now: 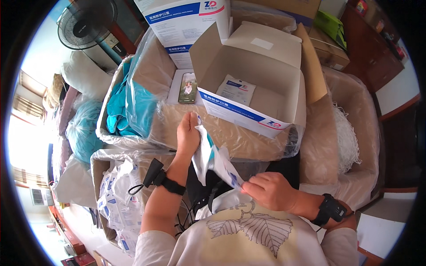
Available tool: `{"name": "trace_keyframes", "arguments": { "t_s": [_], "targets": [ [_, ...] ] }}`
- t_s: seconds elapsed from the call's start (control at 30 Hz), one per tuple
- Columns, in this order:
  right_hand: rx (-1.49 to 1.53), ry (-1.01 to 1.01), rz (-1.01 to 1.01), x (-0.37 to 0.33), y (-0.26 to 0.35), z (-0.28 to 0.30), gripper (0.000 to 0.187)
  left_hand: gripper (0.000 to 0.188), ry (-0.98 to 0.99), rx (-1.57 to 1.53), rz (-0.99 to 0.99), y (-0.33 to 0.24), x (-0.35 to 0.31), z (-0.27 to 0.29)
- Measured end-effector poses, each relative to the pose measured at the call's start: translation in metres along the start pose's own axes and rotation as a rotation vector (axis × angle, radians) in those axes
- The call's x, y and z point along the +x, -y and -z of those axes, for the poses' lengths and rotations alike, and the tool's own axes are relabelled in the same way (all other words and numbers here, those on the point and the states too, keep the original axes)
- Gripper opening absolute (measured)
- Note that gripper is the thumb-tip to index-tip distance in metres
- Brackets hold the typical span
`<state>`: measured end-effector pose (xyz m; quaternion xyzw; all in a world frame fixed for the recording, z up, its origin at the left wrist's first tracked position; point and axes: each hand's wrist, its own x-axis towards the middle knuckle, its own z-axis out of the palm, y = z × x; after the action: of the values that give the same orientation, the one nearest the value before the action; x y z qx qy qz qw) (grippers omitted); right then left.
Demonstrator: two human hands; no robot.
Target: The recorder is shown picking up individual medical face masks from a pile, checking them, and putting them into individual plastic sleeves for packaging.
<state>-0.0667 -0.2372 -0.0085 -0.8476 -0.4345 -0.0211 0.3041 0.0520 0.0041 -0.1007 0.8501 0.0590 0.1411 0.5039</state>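
White cardboard forms the open box (239, 116), whose front wall hides part of its bottom. Below it, the left hand (187, 135) and right hand (270, 190) each pinch one end of a split packet (227, 167) stretched between them, their fingers covering the gripped edges. Within shows a teal strip (211, 155), too little visible to make out.

Plastic-lined cartons (313, 146) crowd what appears to be a room in a home, furnished with an electric fan (84, 26), curtains (31, 106) and a reddish-brown cabinet (368, 53).
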Motion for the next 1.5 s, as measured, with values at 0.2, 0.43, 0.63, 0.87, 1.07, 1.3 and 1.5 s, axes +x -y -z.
{"name": "trace_keyframes", "arguments": {
  "t_s": [0.2, 0.43, 0.63, 0.87, 1.07, 1.3, 1.5],
  "targets": [
    [-0.005, 0.003, -0.327, -0.001, -0.022, 0.023, 0.019, 0.010, 0.157, -0.003, -0.431, -0.055, -0.024, 0.027],
    [0.201, 0.015, -0.391, 0.047, -0.024, 0.004, 0.015, 0.006, 0.096, 0.015, -0.511, -0.065, -0.035, 0.016],
    [0.405, -0.105, -0.380, 0.057, -0.037, -0.020, 0.020, 0.007, 0.062, -0.032, -0.419, -0.061, -0.046, 0.015],
    [0.769, 0.046, -0.552, 0.059, -0.037, -0.021, 0.021, 0.007, 0.058, -0.007, -0.341, -0.056, -0.048, 0.010],
    [0.557, 0.049, -0.489, 0.065, -0.026, -0.014, 0.024, 0.013, 0.024, 0.052, -0.459, -0.055, -0.046, 0.008],
    [0.275, 0.037, -0.499, 0.065, -0.026, -0.021, 0.018, 0.007, -0.002, 0.077, -0.434, -0.059, -0.047, 0.007],
    [0.459, -0.512, -0.443, 0.063, -0.034, -0.027, 0.013, 0.008, -0.069, -0.036, -0.266, -0.053, -0.036, -0.001]
  ]
}}
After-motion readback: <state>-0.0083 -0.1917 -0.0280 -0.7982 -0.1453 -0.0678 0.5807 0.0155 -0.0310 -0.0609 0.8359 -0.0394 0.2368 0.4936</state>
